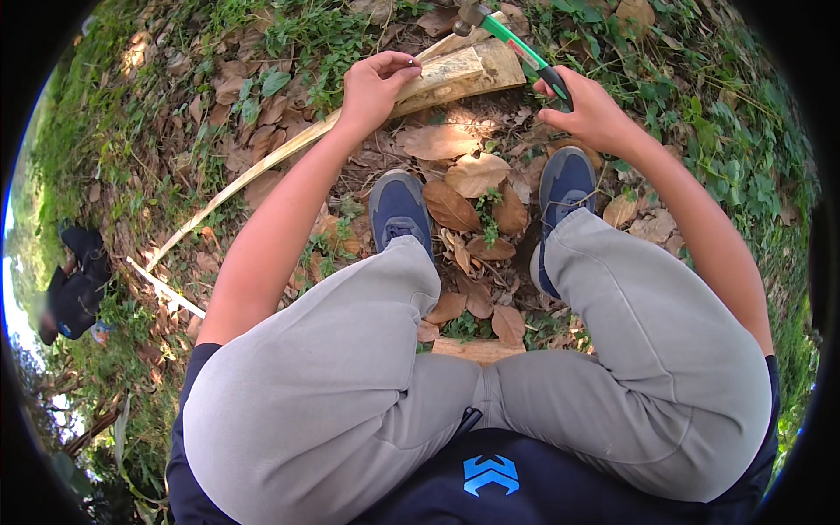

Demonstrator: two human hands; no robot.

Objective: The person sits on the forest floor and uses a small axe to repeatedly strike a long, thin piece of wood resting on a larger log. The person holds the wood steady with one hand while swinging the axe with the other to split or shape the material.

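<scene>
My left hand (376, 94) rests at the pale wooden strips, thumb and forefinger pinched together. Between those fingertips a small dark, shiny tip shows, apparently a nail (410, 62); the rest of it is hidden. My right hand (584, 107) grips a hammer (520, 51) by the black end of its green and black handle. The metal head points to the upper left, over the far end of the wood. A narrow wooden strip (451, 72) lies on a wider board (502, 70), and a long thin strip (236, 185) runs down to the left.
Brown dry leaves (451, 208) and green plants (700, 131) cover the ground. My blue shoes (401, 210) stand apart below the wood. Another wood piece (479, 350) lies between my knees. At the far left, a person in dark clothing (79, 284) is low to the ground.
</scene>
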